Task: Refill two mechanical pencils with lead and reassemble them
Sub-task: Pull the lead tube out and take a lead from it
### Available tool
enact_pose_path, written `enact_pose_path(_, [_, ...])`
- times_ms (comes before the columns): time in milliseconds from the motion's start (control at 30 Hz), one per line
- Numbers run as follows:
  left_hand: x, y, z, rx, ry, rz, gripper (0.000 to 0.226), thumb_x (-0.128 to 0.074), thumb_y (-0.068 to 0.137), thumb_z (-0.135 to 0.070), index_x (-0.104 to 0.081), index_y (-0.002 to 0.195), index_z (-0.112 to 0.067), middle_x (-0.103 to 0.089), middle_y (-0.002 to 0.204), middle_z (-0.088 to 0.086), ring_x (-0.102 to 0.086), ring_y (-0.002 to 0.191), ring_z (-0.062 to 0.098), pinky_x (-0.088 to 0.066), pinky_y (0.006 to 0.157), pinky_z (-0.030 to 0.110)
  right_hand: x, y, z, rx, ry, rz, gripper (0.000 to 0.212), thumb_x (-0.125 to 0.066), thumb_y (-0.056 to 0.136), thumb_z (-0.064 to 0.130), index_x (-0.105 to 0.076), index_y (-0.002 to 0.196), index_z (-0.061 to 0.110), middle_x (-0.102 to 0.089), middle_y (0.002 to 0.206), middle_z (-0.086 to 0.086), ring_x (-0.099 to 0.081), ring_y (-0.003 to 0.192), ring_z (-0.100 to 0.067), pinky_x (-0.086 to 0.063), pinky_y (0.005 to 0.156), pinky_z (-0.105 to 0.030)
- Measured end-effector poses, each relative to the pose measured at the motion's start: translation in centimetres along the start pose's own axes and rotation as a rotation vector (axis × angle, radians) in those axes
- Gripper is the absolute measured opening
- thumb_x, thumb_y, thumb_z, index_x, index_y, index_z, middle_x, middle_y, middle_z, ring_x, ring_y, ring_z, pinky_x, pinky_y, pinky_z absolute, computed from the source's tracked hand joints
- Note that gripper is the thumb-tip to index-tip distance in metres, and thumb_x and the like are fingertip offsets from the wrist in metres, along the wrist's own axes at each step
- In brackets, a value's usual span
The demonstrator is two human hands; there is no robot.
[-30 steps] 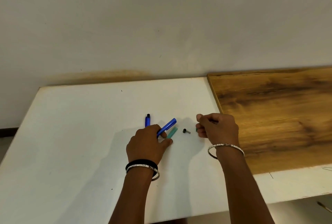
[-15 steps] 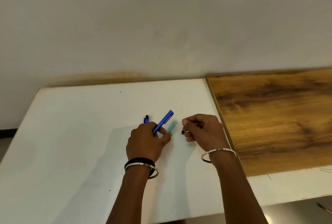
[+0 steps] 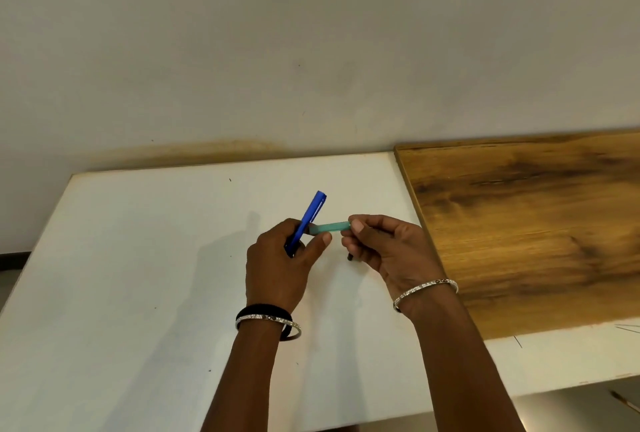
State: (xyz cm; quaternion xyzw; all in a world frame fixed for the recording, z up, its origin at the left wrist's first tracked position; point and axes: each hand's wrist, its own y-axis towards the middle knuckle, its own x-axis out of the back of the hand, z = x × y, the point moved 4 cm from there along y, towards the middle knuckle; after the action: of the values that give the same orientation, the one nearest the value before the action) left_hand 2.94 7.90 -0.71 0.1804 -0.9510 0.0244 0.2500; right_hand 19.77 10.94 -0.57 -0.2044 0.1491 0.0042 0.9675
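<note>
Plainly, a white table [image 3: 138,276] meets a bare wall [image 3: 311,51], with one wooden board [image 3: 536,224] on its right. The left hand [image 3: 277,265] grips one blue pencil [image 3: 311,217] above the table. The right hand [image 3: 388,251] pinches one teal lead case [image 3: 329,227], and perhaps a dark cap [image 3: 350,257].

left hand [image 3: 277,262]: curled, gripping | right hand [image 3: 381,250]: curled, pinching

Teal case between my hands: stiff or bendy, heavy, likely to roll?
Probably stiff: the teal case runs straight with the right hand pinching just one end. Likely light, since fingertips alone hold it. It looks flat-sided, so it probably won't roll.
</note>
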Motion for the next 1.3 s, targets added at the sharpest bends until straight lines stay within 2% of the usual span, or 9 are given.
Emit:
enact_pose_path(133, [0.4, 0.2, 0.1, 0.064, -0.175, -0.015, 0.019, -0.073, 0.076, -0.043, -0.070, 0.087, -0.028, -0.043, 0.050, -0.010, -0.042, 0.048, 0.003, -0.038, 0.048, 0.008, -0.8, -0.2, -0.3, -0.067, 0.081, 0.042, 0.018, -0.068, 0.083, 0.002, -0.070, 0.099, -0.005, -0.073, 0.083, -0.020, -0.070, 0.066, -0.021, -0.060, 0.066, -0.026])
enact_pose_path(233, [0.6, 0.3, 0.0, 0.092, -0.246, -0.032, 0.017, -0.071, 0.077, -0.043, -0.070, 0.085, -0.029, -0.043, 0.053, -0.010, -0.039, 0.049, 0.004, -0.038, 0.047, 0.011, -1.2, -0.4, -0.7, -0.111, 0.097, 0.080, 0.014, -0.067, 0.083, 0.000, -0.072, 0.096, -0.003, -0.073, 0.083, -0.020, -0.070, 0.068, -0.022, -0.059, 0.066, -0.025])
enact_pose_path(467, [1.4, 0.5, -0.6, 0.049, -0.230, -0.112, 0.009, -0.071, 0.080, -0.035, -0.063, 0.076, -0.034, -0.044, 0.047, -0.017, -0.041, 0.048, 0.003, -0.037, 0.047, 0.008, -1.9, -0.6, -1.1, -0.162, 0.153, 0.112, 0.014, -0.064, 0.083, -0.003, -0.075, 0.092, -0.001, -0.074, 0.086, -0.019, -0.071, 0.073, -0.023, -0.061, 0.070, -0.026])
enact_pose_path(700, [1.6, 0.4, -0.2, 0.085, -0.245, -0.138, 0.013, -0.071, 0.082, -0.027, -0.061, 0.073, -0.028, -0.040, 0.054, -0.006, -0.038, 0.049, 0.006, -0.039, 0.052, 0.024, -2.0, -0.6, -0.9, -0.177, 0.204, 0.104, 0.020, -0.068, 0.080, 0.000, -0.073, 0.098, -0.003, -0.074, 0.090, -0.019, -0.072, 0.075, -0.022, -0.058, 0.064, -0.022])
enact_pose_path(800, [1.7, 0.4, -0.2, 0.096, -0.262, -0.121, 0.008, -0.069, 0.083, -0.023, -0.064, 0.077, -0.027, -0.045, 0.057, -0.006, -0.039, 0.051, 0.007, -0.040, 0.055, 0.025, -1.9, -0.5, -0.9, -0.169, 0.233, 0.087, 0.026, -0.072, 0.072, 0.004, -0.073, 0.097, -0.003, -0.074, 0.088, -0.018, -0.072, 0.072, -0.020, -0.058, 0.062, -0.021])
enact_pose_path(900, [1.8, 0.4, -0.2, 0.106, -0.289, -0.101, 0.009, -0.067, 0.085, -0.020, -0.065, 0.077, -0.025, -0.048, 0.060, -0.004, -0.041, 0.055, 0.011, -0.041, 0.057, 0.027, -1.8, -0.5, -0.9, -0.162, 0.227, 0.075, 0.021, -0.071, 0.074, 0.004, -0.074, 0.094, -0.002, -0.074, 0.085, -0.017, -0.072, 0.070, -0.019, -0.058, 0.061, -0.021])
enact_pose_path(1033, [1.9, 0.4, 0.2, 0.187, -0.374, -0.092, 0.010, -0.066, 0.085, -0.019, -0.067, 0.075, -0.020, -0.047, 0.060, 0.000, -0.041, 0.061, 0.021, -0.040, 0.061, 0.037, -1.3, -0.4, -0.5, -0.125, 0.182, 0.041, 0.025, -0.073, 0.070, 0.010, -0.074, 0.093, -0.001, -0.074, 0.083, -0.015, -0.070, 0.067, -0.017, -0.058, 0.060, -0.020])
enact_pose_path(1200, [1.9, 0.4, 1.3, 0.342, -0.445, -0.141, 0.019, -0.066, 0.082, -0.022, -0.061, 0.077, -0.005, -0.038, 0.060, 0.005, -0.033, 0.057, 0.018, -0.031, 0.054, 0.033, 0.0, 0.0, -0.2, -0.075, 0.176, -0.072, 0.010, -0.068, 0.082, 0.009, -0.072, 0.090, 0.003, -0.073, 0.076, -0.009, -0.068, 0.065, -0.017, -0.059, 0.061, -0.022])
enact_pose_path(1300, [1.7, 0.4, 1.7, 0.382, -0.445, -0.101, 0.019, -0.067, 0.081, -0.023, -0.061, 0.076, -0.005, -0.038, 0.057, 0.001, -0.032, 0.053, 0.017, -0.030, 0.054, 0.032, -0.2, -0.1, -0.3, -0.100, 0.186, -0.043, 0.010, -0.066, 0.086, 0.013, -0.072, 0.090, 0.006, -0.074, 0.084, -0.009, -0.071, 0.074, -0.019, -0.060, 0.064, -0.024])
